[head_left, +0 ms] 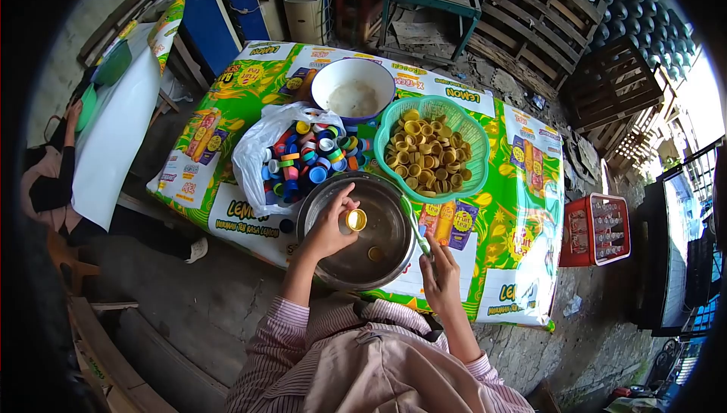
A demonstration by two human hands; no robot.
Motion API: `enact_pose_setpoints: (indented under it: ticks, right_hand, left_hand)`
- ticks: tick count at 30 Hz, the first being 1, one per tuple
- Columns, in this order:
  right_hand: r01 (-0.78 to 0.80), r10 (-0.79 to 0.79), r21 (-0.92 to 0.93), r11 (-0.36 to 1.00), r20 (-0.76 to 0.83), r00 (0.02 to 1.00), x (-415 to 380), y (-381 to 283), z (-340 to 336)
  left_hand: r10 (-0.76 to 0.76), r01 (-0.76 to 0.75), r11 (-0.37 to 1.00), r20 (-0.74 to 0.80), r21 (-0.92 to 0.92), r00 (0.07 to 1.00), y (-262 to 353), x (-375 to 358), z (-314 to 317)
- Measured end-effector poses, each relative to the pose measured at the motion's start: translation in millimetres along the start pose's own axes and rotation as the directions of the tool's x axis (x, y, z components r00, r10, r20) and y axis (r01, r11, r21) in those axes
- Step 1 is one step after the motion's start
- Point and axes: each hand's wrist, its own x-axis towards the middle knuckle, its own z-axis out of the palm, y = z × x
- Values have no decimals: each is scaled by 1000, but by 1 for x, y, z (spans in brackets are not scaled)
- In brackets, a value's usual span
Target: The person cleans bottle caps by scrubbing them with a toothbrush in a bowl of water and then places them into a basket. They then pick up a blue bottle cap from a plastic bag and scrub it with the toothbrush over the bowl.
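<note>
My left hand (331, 224) is over the metal basin (322, 271), its thumb and fingers closed on a yellow bottle cap (355, 221) with the hollow side showing. Another yellow cap (375, 254) lies on the basin's bottom. By the basin's right rim, my right hand (441, 271) is closed round a slim green-and-white tool (422, 237) that slants up and left; its exact kind is too small to tell. A clear plastic bag (251, 157) of mixed coloured caps (309, 152) lies behind the basin. To its right, a green plastic basket (483, 163) holds several yellow caps (428, 148).
A white enamel bowl (348, 87) stands at the table's back. A printed green-and-white cover (522, 250) lies over the table. On the right is a red bottle crate (598, 229). At the far left, another person's arm (70, 129) reaches to a green container (88, 106).
</note>
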Motion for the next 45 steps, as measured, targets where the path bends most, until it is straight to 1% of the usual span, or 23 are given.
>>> enact_pose_setpoints:
  ticks: [1, 4, 6, 8, 9, 10, 12, 13, 14, 15, 16, 17, 19, 21, 22, 24, 26, 28, 34, 38, 41, 43, 45]
  right_hand:
    - [-59, 59, 2, 998, 63, 996, -2, -2, -1]
    - [-121, 112, 49, 991, 158, 981, -2, -8, 1]
    - [-60, 55, 30, 998, 145, 988, -3, -8, 5]
    - [-120, 106, 96, 988, 147, 983, -8, -1, 11]
    - [-194, 181, 45, 980, 203, 962, -9, 0, 10]
    - [-192, 179, 46, 980, 204, 962, -9, 0, 11]
    - [-32, 39, -40, 999, 215, 976, -7, -1, 12]
    - [-31, 39, -39, 999, 218, 975, -7, -4, 13]
    - [29, -12, -62, 998, 258, 966, -7, -10, 14]
    - [91, -63, -83, 992, 299, 952, -7, -14, 15]
    - [92, -63, -83, 992, 300, 952, -7, -12, 16]
    - [132, -74, -153, 979, 337, 939, -8, -8, 18]
    - [174, -82, -221, 960, 375, 924, -5, -9, 20]
    - [93, -27, -230, 969, 276, 961, -1, -14, 23]
    - [92, -25, -231, 969, 277, 961, -2, -13, 22]
    - [192, -116, -193, 962, 346, 931, -4, -11, 23]
    - [212, -139, -173, 962, 356, 924, -5, -7, 19]
    - [161, -69, -240, 957, 349, 934, -3, -4, 15]
    - [149, -89, -151, 977, 349, 933, -6, -11, 20]
    - [42, 12, -154, 987, 337, 941, 1, -8, 15]
    - [120, -96, -76, 990, 261, 961, -2, -12, 27]
    - [133, -110, -73, 988, 264, 958, -4, -10, 25]
    - [124, -86, -127, 984, 273, 958, -2, -10, 19]
  left_hand:
    - [0, 0, 1000, -20, -28, 1000, 2, -2, -1]
    - [-13, 8, 997, -58, -76, 998, 9, -6, -2]
    - [-22, 14, 995, -76, -96, 997, 11, -8, -2]
    - [-15, -15, 977, -142, -212, 990, 10, -11, 3]
    - [-16, -15, 977, -145, -211, 989, 10, -13, 5]
    - [2, -40, 976, -175, -212, 985, 10, -15, 7]
    - [18, -63, 975, -206, -212, 978, 9, -17, 11]
    - [21, -63, 982, -229, -178, 973, 8, -18, 12]
    - [25, -63, 988, -252, -143, 967, 8, -19, 13]
    - [25, -63, 988, -253, -143, 967, 9, -19, 14]
    - [30, -73, 986, -274, -148, 961, 11, -19, 15]
    - [36, -84, 985, -295, -151, 955, 13, -19, 15]
    - [32, -82, 984, -291, -159, 956, 18, -18, 13]
    - [24, -76, 982, -287, -172, 958, 18, -18, 13]
    - [27, -89, 972, -268, -219, 963, 17, -18, 12]
    - [34, -101, 959, -249, -263, 968, 14, -18, 9]
    - [31, -103, 920, -192, -378, 981, 12, -20, 9]
    - [4, -77, 907, -175, -414, 985, 8, -23, 13]
    - [-15, -70, 837, -150, -543, 989, -1, -20, 9]
    - [-76, 3, 798, -95, -603, 993, -4, -20, 9]
    - [-66, -10, 779, -98, -627, 993, 0, -16, 11]
    - [-47, -29, 725, -91, -688, 995, 6, -16, 7]
    - [-32, -35, 746, -88, -665, 996, 1, -18, 5]
